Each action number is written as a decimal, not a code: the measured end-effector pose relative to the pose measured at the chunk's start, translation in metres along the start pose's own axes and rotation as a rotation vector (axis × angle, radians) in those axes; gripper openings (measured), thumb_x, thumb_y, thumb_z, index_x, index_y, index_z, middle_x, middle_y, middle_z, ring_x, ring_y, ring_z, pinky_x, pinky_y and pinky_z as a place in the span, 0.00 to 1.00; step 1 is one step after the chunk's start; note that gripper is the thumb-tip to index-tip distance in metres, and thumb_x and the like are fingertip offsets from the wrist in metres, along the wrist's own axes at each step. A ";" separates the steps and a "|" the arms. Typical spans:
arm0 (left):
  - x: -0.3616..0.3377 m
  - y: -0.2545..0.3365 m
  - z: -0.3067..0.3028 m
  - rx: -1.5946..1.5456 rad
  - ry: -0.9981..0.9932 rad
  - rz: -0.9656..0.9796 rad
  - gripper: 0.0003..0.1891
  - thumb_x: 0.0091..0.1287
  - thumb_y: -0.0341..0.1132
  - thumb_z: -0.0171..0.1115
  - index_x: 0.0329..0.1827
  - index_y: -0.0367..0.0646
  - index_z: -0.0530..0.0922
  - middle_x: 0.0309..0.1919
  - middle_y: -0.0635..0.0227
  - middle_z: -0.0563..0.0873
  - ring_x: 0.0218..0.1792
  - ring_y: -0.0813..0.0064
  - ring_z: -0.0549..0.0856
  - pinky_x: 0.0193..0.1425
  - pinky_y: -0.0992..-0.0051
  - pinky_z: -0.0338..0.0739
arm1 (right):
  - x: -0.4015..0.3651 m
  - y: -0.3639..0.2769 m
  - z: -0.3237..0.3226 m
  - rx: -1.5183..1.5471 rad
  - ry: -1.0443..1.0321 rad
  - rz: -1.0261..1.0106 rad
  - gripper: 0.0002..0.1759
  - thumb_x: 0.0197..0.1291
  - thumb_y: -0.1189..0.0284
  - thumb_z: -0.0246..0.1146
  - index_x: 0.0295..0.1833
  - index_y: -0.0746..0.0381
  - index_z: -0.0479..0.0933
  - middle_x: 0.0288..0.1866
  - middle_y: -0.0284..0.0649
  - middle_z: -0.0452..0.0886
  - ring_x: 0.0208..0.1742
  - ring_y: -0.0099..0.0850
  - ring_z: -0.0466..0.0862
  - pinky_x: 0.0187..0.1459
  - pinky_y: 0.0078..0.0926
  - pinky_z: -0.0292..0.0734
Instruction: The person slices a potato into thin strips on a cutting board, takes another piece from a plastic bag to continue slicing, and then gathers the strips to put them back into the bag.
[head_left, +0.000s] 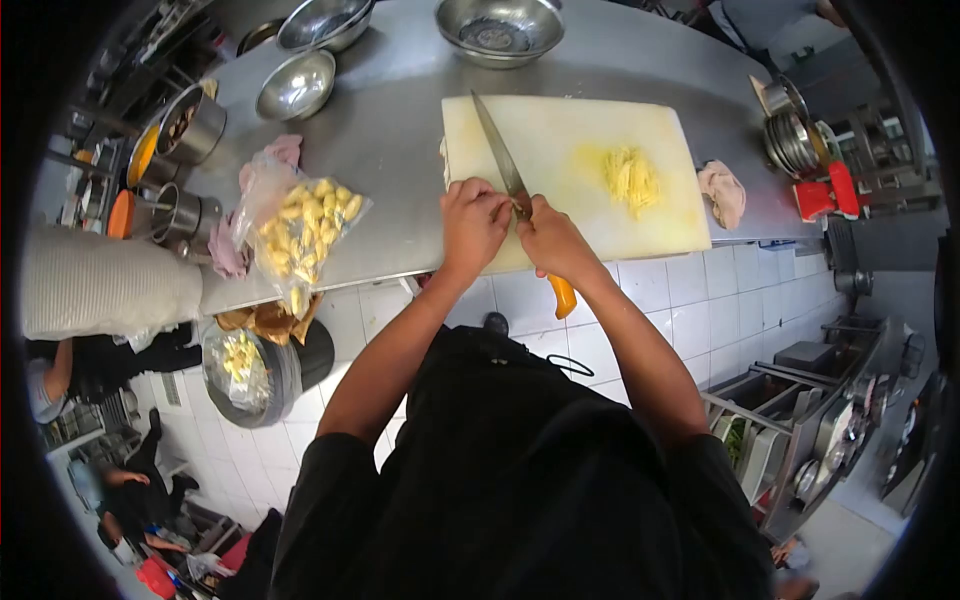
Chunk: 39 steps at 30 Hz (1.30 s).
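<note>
Head view, looking down past a black-clad torso onto a brushed stainless-steel counter. At centre lies a rectangular cream plastic chopping board, its near edge at the counter lip. The right hand is closed in a full fist round a long steel-bladed knife with an orange handle. The handle end projects toward 6 o'clock, past the lip, and the blade runs toward 11 o'clock over the board's left part. The left hand, at 9 o'clock of the right and touching it, is curled tight with its knuckles beside the blade heel (whatever lies under the fingers is hidden). A small heap of shredded pale-yellow strips sits on the board at 2 o'clock of the hands, well apart. Off the board are a clear plastic bag of yellow chunks at 9 o'clock, a crumpled pink cloth at 3 o'clock and a round steel bowl at 12 o'clock. White square tiles show below the counter edge.
</note>
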<state>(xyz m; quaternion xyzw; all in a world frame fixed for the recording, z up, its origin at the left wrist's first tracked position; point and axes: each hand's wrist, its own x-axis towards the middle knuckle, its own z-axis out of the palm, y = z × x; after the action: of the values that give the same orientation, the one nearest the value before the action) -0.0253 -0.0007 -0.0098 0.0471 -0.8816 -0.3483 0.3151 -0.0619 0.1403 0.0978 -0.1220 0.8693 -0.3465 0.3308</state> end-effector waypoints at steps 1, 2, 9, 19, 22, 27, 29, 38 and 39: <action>-0.001 0.001 -0.001 0.012 -0.012 0.001 0.04 0.58 0.30 0.75 0.36 0.46 0.91 0.38 0.71 0.84 0.47 0.63 0.81 0.53 0.62 0.72 | 0.001 0.002 -0.002 0.047 -0.008 0.003 0.15 0.72 0.68 0.55 0.52 0.70 0.69 0.37 0.65 0.85 0.40 0.60 0.88 0.47 0.54 0.83; -0.001 0.001 -0.002 0.030 -0.024 0.009 0.04 0.59 0.31 0.75 0.37 0.46 0.91 0.38 0.70 0.85 0.47 0.62 0.81 0.53 0.62 0.72 | 0.003 0.011 -0.002 -0.027 0.068 -0.061 0.15 0.71 0.68 0.56 0.52 0.70 0.69 0.38 0.64 0.85 0.41 0.59 0.88 0.46 0.53 0.83; 0.006 0.011 -0.009 -0.070 0.016 -0.008 0.05 0.62 0.31 0.74 0.40 0.44 0.91 0.40 0.70 0.85 0.47 0.61 0.81 0.53 0.61 0.75 | -0.022 0.055 -0.006 -0.283 0.529 -0.303 0.17 0.60 0.73 0.65 0.52 0.65 0.71 0.43 0.58 0.85 0.42 0.57 0.87 0.46 0.51 0.83; 0.038 0.072 0.007 0.051 -0.306 0.207 0.04 0.60 0.35 0.76 0.35 0.47 0.92 0.37 0.69 0.85 0.46 0.62 0.81 0.52 0.61 0.72 | -0.036 0.093 0.004 -0.276 0.632 -0.395 0.19 0.57 0.77 0.68 0.54 0.62 0.74 0.45 0.54 0.85 0.44 0.57 0.87 0.47 0.50 0.82; 0.060 0.079 0.041 0.191 -0.420 0.272 0.04 0.62 0.35 0.72 0.37 0.48 0.92 0.36 0.67 0.86 0.47 0.61 0.82 0.53 0.60 0.71 | -0.034 0.098 0.010 -0.278 0.634 -0.439 0.18 0.56 0.78 0.67 0.52 0.62 0.74 0.44 0.52 0.84 0.44 0.57 0.86 0.47 0.50 0.81; 0.102 0.098 0.051 0.033 -0.343 0.286 0.08 0.65 0.28 0.67 0.44 0.46 0.92 0.38 0.61 0.88 0.47 0.57 0.85 0.49 0.60 0.79 | -0.036 0.093 0.005 -0.191 0.616 -0.379 0.17 0.56 0.78 0.63 0.52 0.62 0.73 0.42 0.53 0.84 0.42 0.58 0.86 0.46 0.53 0.81; 0.118 0.089 0.027 -0.164 -0.253 0.241 0.11 0.65 0.25 0.65 0.46 0.45 0.91 0.38 0.59 0.89 0.46 0.57 0.86 0.45 0.62 0.81 | -0.044 0.097 0.002 -0.143 0.645 -0.384 0.17 0.55 0.78 0.64 0.52 0.61 0.74 0.41 0.53 0.84 0.42 0.58 0.86 0.45 0.53 0.81; 0.085 0.048 -0.045 0.097 -0.437 0.354 0.18 0.55 0.24 0.74 0.51 0.44 0.90 0.45 0.62 0.85 0.49 0.58 0.82 0.56 0.62 0.80 | -0.084 0.118 -0.006 -0.168 0.669 -0.437 0.16 0.56 0.78 0.64 0.51 0.60 0.73 0.40 0.50 0.81 0.43 0.56 0.84 0.43 0.52 0.80; 0.083 0.051 -0.043 0.108 -0.440 0.382 0.18 0.55 0.24 0.73 0.50 0.44 0.90 0.45 0.63 0.85 0.49 0.58 0.82 0.56 0.62 0.80 | -0.085 0.118 -0.007 -0.184 0.664 -0.455 0.16 0.56 0.78 0.65 0.51 0.60 0.73 0.39 0.49 0.81 0.42 0.55 0.84 0.42 0.52 0.80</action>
<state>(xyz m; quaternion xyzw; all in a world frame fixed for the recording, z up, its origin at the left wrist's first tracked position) -0.0594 -0.0130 0.0905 -0.1794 -0.9389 -0.2373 0.1733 -0.0007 0.2680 0.0626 -0.2216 0.9070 -0.3521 -0.0648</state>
